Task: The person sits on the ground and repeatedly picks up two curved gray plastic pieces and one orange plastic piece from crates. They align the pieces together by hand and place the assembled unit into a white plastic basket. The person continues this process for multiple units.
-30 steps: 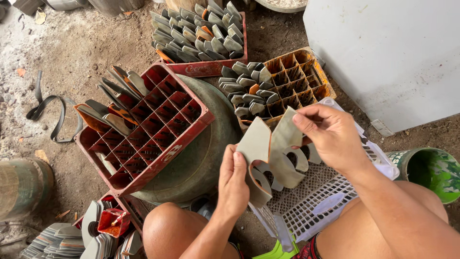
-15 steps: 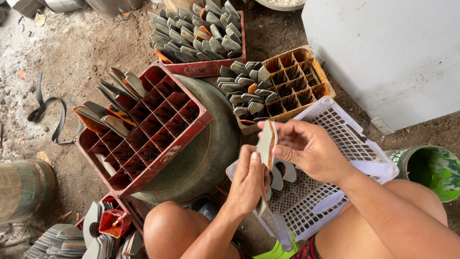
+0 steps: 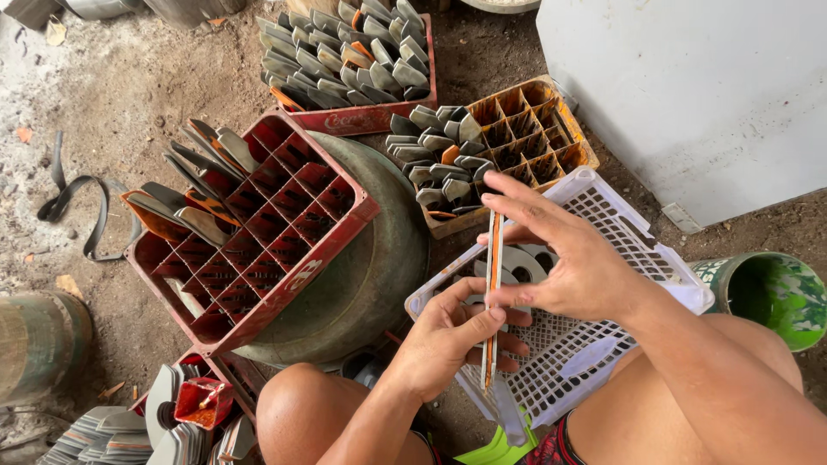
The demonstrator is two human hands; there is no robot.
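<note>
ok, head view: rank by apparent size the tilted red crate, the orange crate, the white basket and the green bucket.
1. tilted red crate, largest
2. white basket, partly hidden by the hands, so its place is unsure; it may rival the red crate
3. orange crate
4. green bucket, smallest, cut by the frame edge

Folded grey sheet piece: a second ago spread open as two flat leaves between the hands; half a second ago partly closed; now pressed flat and seen edge-on, a thin strip with an orange edge running from 12 to 6 o'clock.

Right hand: moved from 2 o'clock of the piece to directly over it, fingers laid along its upper length.

Left hand: thumb now clamps the lower part against the fingers.
</note>
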